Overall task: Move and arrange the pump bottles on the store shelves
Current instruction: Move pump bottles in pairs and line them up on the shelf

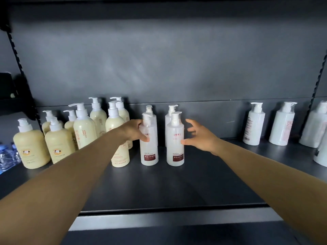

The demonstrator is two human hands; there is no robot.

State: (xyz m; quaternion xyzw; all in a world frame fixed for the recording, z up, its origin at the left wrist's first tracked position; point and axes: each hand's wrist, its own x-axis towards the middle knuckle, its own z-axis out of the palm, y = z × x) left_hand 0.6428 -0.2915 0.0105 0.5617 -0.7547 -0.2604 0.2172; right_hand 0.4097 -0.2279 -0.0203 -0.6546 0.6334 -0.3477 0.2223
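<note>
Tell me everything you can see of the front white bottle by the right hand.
The front right white bottle is a tall translucent-white plastic cylinder with a white pump head and a dark red label near its base. It stands upright on the dark shelf, before a matching bottle. The right hand, fingers spread, touches its side with the thumb.

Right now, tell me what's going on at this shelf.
A person is arranging pump bottles on a dark metal shelf. The left hand grips the front-left white pump bottle with a dark red label. The right hand is spread open beside the matching front-right white bottle, its thumb touching the bottle's side. Two more white bottles stand behind them. Cream-yellow pump bottles are grouped to the left, and plastic-wrapped white bottles stand to the right.
</note>
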